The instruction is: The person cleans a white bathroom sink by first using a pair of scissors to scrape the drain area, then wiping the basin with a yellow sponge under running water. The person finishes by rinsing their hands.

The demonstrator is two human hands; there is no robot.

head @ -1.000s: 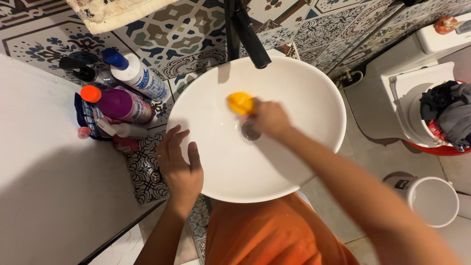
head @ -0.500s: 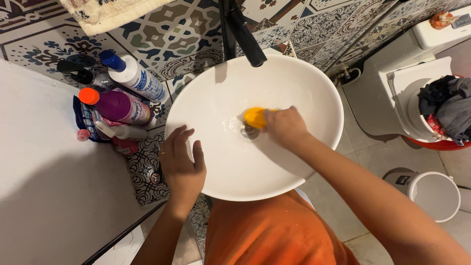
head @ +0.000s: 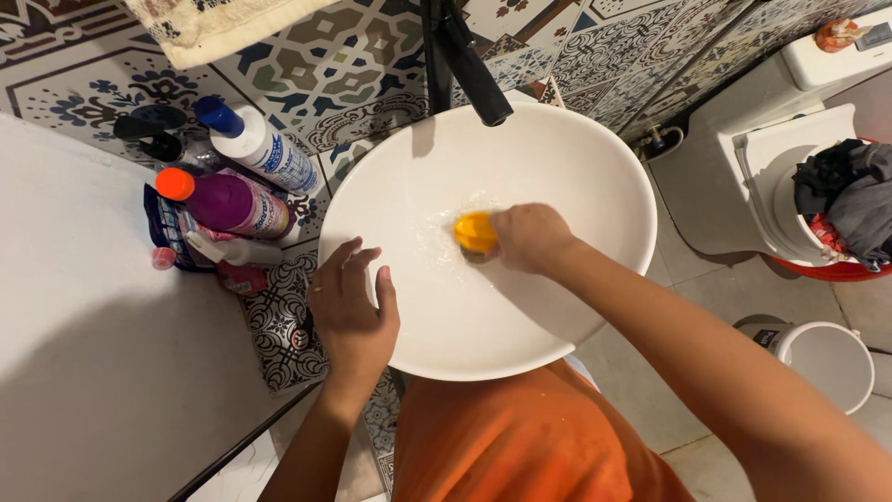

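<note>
A round white basin [head: 595, 167] sits on a patterned tile counter under a black faucet [head: 465, 60]. My right hand [head: 530, 237] is inside the bowl, gripping a yellow sponge [head: 475, 231] pressed against the bottom over the drain, which it hides. Wet foam shows on the basin surface left of the sponge. My left hand [head: 351, 311] rests flat on the basin's left rim, fingers spread, holding nothing.
Left of the basin lie a purple bottle with an orange cap [head: 223, 200], a white bottle with a blue cap [head: 255, 141] and smaller items. A white toilet [head: 762, 177] with dark clothes [head: 846, 200] stands right; a white bin [head: 822, 363] is on the floor.
My right hand carried the sponge from the upper middle of the bowl down onto the drain, then slightly left. My left hand stayed on the rim.
</note>
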